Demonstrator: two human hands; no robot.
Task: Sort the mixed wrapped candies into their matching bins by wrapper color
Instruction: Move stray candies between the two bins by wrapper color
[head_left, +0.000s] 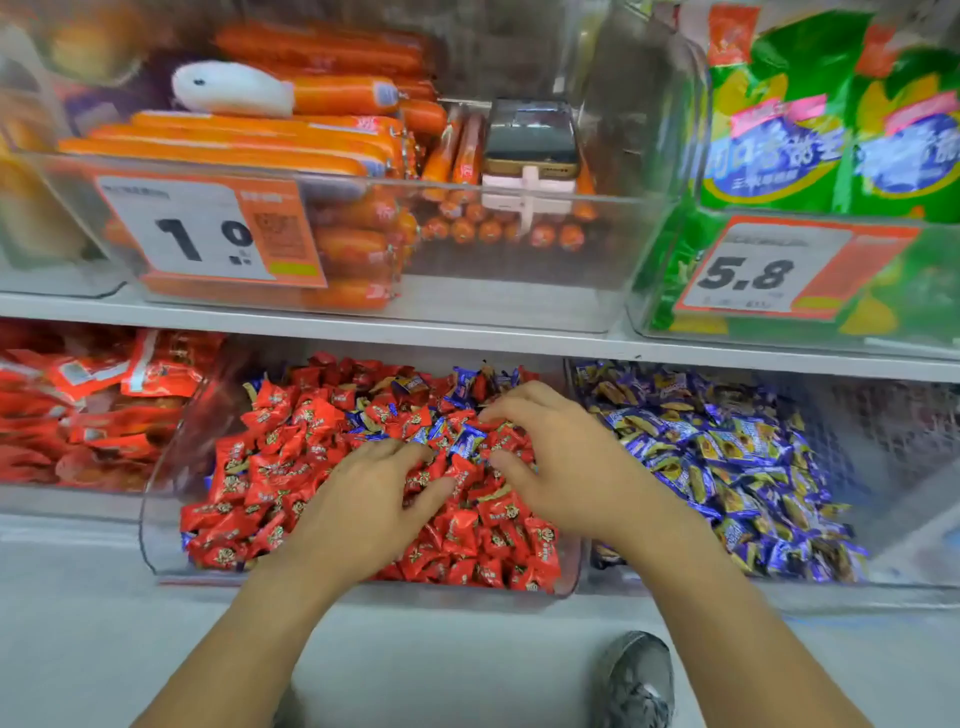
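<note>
Shelf (467, 340) with clear bins. Middle bin (156, 519), beneath both hands, holds red candies (270, 467) with blue candies (465, 441) mixed in just ahead of the fingers. Right bin (904, 519), beside the right hand (566, 462), holds the blue pile (727, 457). Left hand (363, 499) rests palm-down on the red candies, fingers loosely spread, holding nothing. Right-hand fingers curve, spread, over the candies; whether they hold one cannot be told.
</note>
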